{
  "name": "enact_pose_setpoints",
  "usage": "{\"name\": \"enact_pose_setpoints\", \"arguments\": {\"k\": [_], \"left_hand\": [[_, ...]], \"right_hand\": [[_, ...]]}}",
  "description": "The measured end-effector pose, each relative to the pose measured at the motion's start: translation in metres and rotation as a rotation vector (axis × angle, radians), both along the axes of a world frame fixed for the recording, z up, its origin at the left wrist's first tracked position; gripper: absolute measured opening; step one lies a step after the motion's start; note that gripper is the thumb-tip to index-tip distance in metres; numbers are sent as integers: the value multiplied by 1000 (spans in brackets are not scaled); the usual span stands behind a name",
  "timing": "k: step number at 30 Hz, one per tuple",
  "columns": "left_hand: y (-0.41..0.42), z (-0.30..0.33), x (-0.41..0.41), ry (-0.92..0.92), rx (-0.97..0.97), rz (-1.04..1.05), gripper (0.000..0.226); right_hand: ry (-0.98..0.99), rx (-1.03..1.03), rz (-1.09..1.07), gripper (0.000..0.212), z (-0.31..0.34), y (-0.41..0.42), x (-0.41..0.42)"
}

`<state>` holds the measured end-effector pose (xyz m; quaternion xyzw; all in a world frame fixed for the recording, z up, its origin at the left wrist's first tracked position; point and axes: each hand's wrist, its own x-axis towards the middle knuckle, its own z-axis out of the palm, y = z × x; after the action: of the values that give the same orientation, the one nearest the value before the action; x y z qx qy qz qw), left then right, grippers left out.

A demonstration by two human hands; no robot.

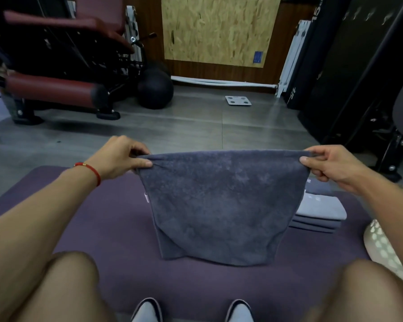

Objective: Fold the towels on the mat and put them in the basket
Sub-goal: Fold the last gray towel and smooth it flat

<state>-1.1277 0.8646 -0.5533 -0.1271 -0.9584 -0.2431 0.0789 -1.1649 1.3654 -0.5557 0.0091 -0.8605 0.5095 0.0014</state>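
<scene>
Pinched at its two top corners by the left hand (123, 156) and right hand (328, 163), the grey towel (219, 205) hangs doubled over the mat (98, 224) — mid-fold, I judge — and next wants lowering flat, beside the folded stack (319, 212).

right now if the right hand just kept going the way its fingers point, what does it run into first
The right hand points inward along the top edge of the dark grey towel, so it would likely bunch that towel, then meet the left hand pinching the other corner. Depth is unclear.
</scene>
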Motion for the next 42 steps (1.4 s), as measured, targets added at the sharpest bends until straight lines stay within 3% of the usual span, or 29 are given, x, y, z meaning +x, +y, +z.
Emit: {"name": "enact_pose_setpoints", "arguments": {"k": [5, 9, 13, 17, 20, 23, 27, 31, 33, 36, 38, 42], "left_hand": [[12, -6, -52, -58, -3, 43, 4], [20, -20, -111, -70, -59, 208, 12], [27, -17, -150, 184, -132, 316, 15], [33, -12, -143, 331, 98, 227, 4], [28, -43, -124, 377, 20, 224, 6], [21, -112, -96, 368, -61, 194, 10], [22, -232, -51, 117, 6, 160, 14], [27, -342, -7, -168, -24, 82, 17], [29, -378, 14, -246, -94, 64, 15], [28, -408, 40, -462, -210, 64, 35], [31, -416, 49, -490, -321, 23, 46], [50, -384, 25, -650, -569, 40, 41]], "right_hand": [[28, -44, -113, 5, -29, -6, -54], [29, -159, -146, 20, -55, -20, -104], [172, -278, -215, 27, -65, -28, -141], [266, -450, -203, 25, -61, -30, -141], [269, -519, -214, 24, -75, -29, -122], [174, -556, -255, 22, -119, -26, -96], [-5, -206, -268, 14, -223, -24, -50], [-246, 84, -174, 43, -332, -17, 7], [-317, 188, -151, 48, -375, -16, 36], [-415, 332, -115, 45, -405, -19, 68], [-379, 417, -108, 33, -408, -22, 72], [-116, 648, -67, 5, -395, -27, 44]]}}
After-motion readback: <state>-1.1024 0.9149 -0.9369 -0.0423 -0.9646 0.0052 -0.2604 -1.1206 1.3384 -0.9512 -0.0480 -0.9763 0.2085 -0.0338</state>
